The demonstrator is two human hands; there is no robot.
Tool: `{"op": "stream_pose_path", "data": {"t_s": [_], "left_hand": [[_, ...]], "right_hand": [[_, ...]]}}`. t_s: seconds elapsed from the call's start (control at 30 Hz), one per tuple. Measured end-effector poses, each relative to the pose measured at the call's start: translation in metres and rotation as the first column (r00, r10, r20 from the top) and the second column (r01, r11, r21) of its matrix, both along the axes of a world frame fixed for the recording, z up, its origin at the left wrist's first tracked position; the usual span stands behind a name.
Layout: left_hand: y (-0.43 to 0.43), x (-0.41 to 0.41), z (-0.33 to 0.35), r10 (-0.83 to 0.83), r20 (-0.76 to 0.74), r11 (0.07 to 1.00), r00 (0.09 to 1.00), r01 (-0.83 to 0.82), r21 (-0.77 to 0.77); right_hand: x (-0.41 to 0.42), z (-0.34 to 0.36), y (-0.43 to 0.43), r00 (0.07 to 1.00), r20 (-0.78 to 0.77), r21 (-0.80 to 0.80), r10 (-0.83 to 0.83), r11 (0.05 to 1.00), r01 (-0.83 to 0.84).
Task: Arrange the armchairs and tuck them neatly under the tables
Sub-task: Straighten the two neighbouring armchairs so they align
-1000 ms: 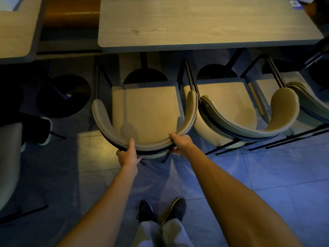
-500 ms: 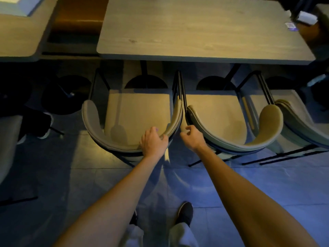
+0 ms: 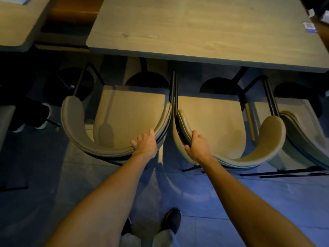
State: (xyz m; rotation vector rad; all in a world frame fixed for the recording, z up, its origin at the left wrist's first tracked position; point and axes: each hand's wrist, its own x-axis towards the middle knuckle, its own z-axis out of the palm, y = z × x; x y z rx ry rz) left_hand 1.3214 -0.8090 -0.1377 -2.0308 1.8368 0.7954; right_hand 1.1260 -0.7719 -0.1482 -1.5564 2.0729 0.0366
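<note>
Three beige armchairs with curved backs and black metal frames stand side by side at the near edge of a long wooden table (image 3: 204, 29). My left hand (image 3: 145, 144) rests on the right end of the left armchair's (image 3: 128, 114) backrest, fingers laid over the rim. My right hand (image 3: 196, 146) grips the left end of the middle armchair's (image 3: 211, 125) backrest. The two chairs touch at their black armrests. A third armchair (image 3: 302, 129) sits at the right, partly cut off. All three seats reach only slightly under the tabletop.
Round black table bases (image 3: 146, 80) stand under the table. A second table (image 3: 16, 24) is at the far left, with someone's dark shoes (image 3: 26, 114) below it. Another chair's edge (image 3: 5, 122) shows at the left. My own feet (image 3: 171, 220) stand on the tiled floor.
Both hands left the left armchair's backrest centre. My left hand slid to its right end and my right hand moved onto the middle armchair. The left armchair shifted against the middle one.
</note>
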Motion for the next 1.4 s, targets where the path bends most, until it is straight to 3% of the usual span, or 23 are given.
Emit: {"op": "stream_pose_path", "data": {"t_s": [0.1,0.87,1.4], "left_hand": [[-0.001,0.0,-0.003,-0.008,0.015,1.0,1.0,0.008,-0.01],[0.002,0.001,-0.01,-0.013,0.031,0.999,0.999,0.014,-0.04],[0.004,-0.003,-0.007,-0.029,0.069,0.997,0.997,0.034,-0.067]], "right_hand": [[0.002,-0.009,-0.011,0.998,-0.056,0.008,0.014,1.0,-0.014],[-0.008,-0.007,-0.022,0.998,0.052,-0.017,0.037,0.999,-0.036],[-0.001,-0.01,-0.018,1.0,-0.015,-0.015,0.022,1.0,-0.022]]}}
